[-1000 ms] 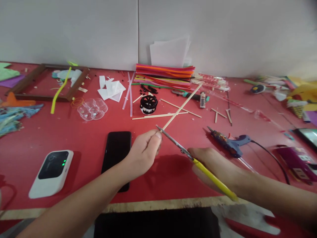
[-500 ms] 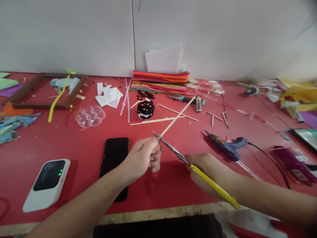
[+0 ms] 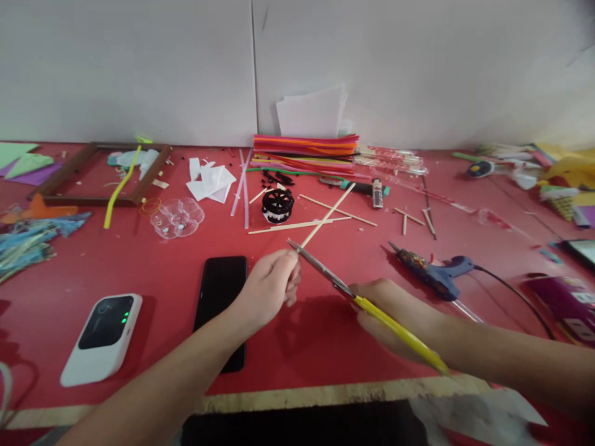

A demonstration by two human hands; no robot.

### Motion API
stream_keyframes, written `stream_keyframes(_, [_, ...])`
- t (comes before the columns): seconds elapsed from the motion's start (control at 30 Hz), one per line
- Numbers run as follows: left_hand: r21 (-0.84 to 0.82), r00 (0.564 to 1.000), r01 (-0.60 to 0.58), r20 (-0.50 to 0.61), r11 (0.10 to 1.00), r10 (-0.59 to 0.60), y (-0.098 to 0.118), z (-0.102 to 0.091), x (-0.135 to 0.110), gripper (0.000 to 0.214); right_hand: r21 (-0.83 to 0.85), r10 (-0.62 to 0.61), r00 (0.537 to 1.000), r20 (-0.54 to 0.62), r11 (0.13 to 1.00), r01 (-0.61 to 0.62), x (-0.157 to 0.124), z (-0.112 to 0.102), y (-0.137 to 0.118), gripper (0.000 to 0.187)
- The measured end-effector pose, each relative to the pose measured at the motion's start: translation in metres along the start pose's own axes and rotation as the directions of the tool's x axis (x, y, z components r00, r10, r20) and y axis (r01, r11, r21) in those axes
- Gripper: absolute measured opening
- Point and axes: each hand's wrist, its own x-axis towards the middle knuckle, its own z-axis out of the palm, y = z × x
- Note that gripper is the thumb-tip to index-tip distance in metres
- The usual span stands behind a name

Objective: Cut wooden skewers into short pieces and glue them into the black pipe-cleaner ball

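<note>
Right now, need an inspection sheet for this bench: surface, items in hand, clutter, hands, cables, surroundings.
Surface: red tabletop, worn pale front edge.
Items in hand: thin pale stick; yellow-handled scissors, blades at the stick's held end.
Clutter: black phone, white device with green lights, paper scraps, glue gun, loose sticks.
Left hand: pinching the stick.
Right hand: holding the scissors.
Cables: dark cord from the glue gun, running right; far end unclear.
Surroundings: pale wall behind, white sheets against it; other people: nothing seen.
</note>
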Motion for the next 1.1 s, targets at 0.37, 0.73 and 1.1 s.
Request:
stream_keyframes(0.37, [0.883,0.791,-0.347,0.095,0.315,0.605,-0.005,-0.011,-0.002,0.029,-0.001,0.016,1.0,0.002,1.0,-0.016,-0.004,-0.006,-0.018,0.014])
stream_keyframes(0.73, [0.844,0.839,-0.335,0.066,0.418,0.539,-0.004,-0.01,0.0,0.028,-0.002,-0.019,1.0,0.007,1.0,0.019,-0.01,-0.012,-0.024,0.017])
stream_keyframes(1.1, [0.806,0.855,-0.335,0.042,0.488,0.517,-0.002,-0.006,-0.003,0.028,0.041,-0.062,0.998,-0.017,0.997,0.063,-0.002,0.001,0.001,0.015])
